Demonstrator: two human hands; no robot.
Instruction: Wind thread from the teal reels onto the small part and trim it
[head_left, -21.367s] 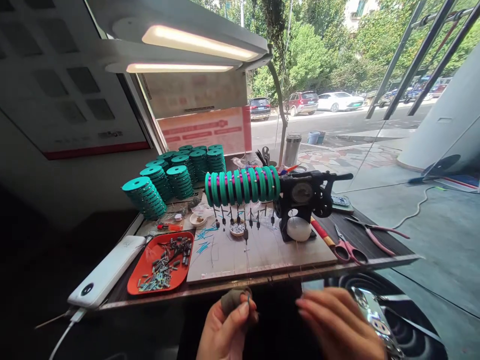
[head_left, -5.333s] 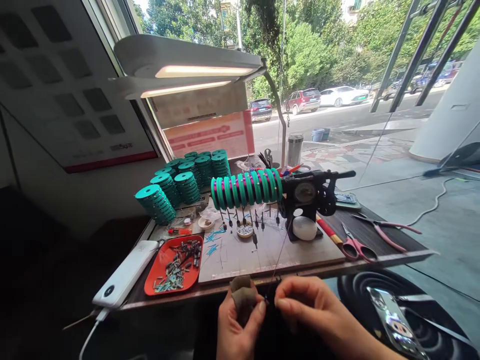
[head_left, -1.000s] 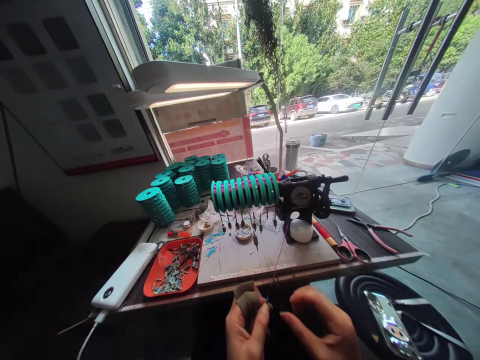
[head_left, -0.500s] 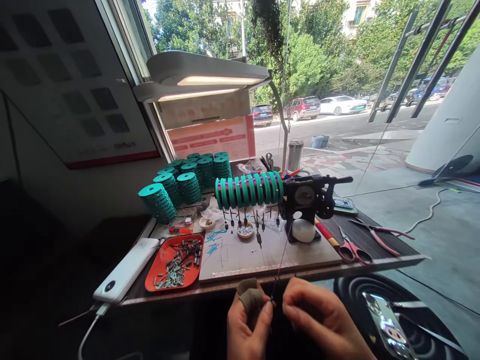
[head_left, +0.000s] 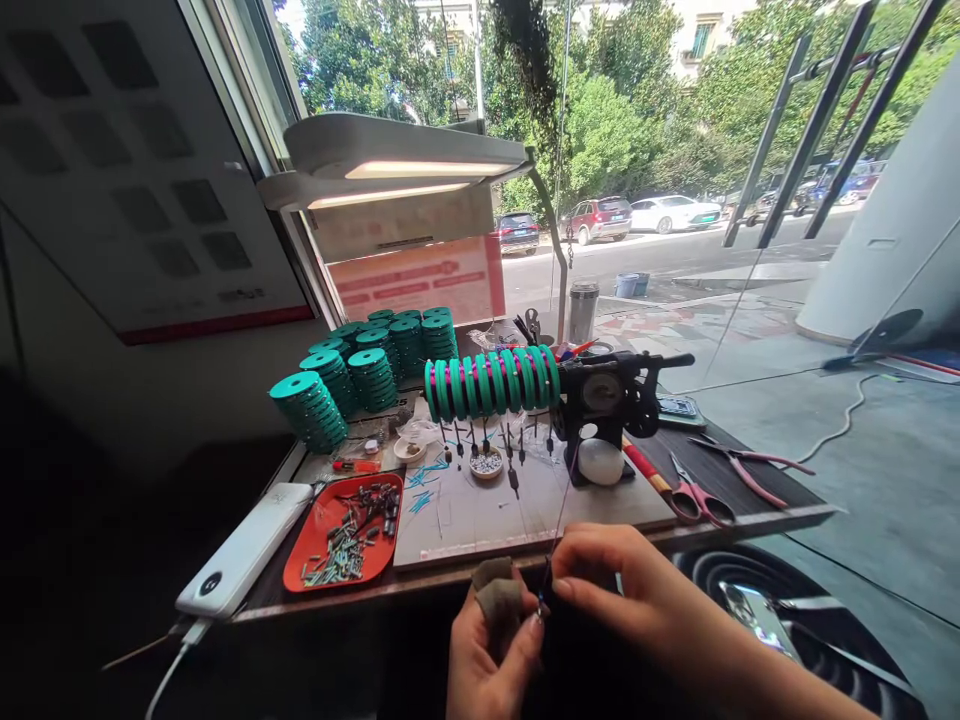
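Thread [head_left: 565, 500] passes over table edge [head_left: 435, 577], left hand [head_left: 487, 650] pinching it; right hand [head_left: 622, 570] close, grip unclear.

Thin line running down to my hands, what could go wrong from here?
The thin line looks straight and fine, so a sharp tug might snap it. The left hand pinches a small piece in front of the desk, not over it, so a slip could drop it below. The scissors lie at the desk's front edge, where a bump might knock them off.
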